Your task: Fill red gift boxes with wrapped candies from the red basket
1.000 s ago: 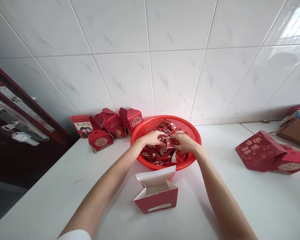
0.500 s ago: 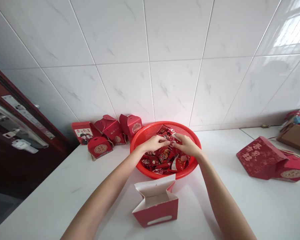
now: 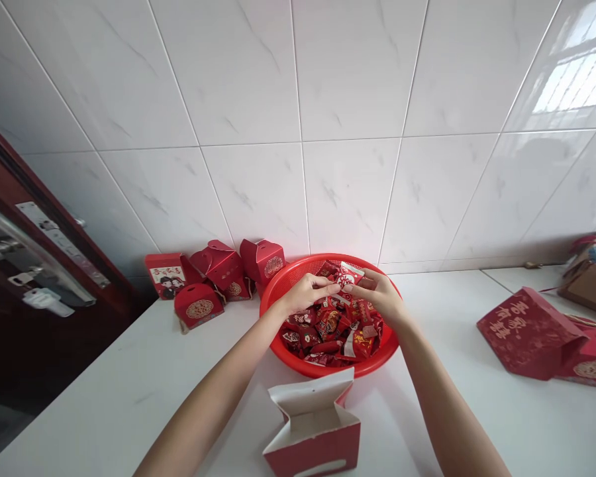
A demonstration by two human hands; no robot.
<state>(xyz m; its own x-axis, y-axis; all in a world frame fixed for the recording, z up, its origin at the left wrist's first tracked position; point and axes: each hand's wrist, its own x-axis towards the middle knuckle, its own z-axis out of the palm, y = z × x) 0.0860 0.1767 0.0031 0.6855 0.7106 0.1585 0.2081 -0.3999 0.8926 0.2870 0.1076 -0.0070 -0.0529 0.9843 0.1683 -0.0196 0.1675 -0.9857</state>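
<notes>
A red and white wrapped candy (image 3: pixel 346 278) is raised over the red plastic basket (image 3: pixel 277 344), which is filled with wrapped candies (image 3: pixel 328 323) in mostly red wrappers. My right hand (image 3: pixel 383 299) pinches that candy from the right. Closed at its left edge, my left hand (image 3: pixel 306 293) has thumb and fingertips on it too. In front of the basket stands a red paper box (image 3: pixel 322 447) with its white inside showing and its top open. The part of the box nearest me runs out of view.
At the back left, several closed red gift boxes (image 3: pixel 220 270) cluster against the tiled wall (image 3: pixel 253 192). Two more red boxes (image 3: pixel 531 334) lie on the right of the white counter (image 3: pixel 203 361). A brown carton (image 3: pixel 590 281) sits behind them, and a dark door (image 3: pixel 54 318) is at left.
The candy between my hands now shows more of its white and red face, lifted clear of the pile. My view has tilted up slightly, so things sit lower.
</notes>
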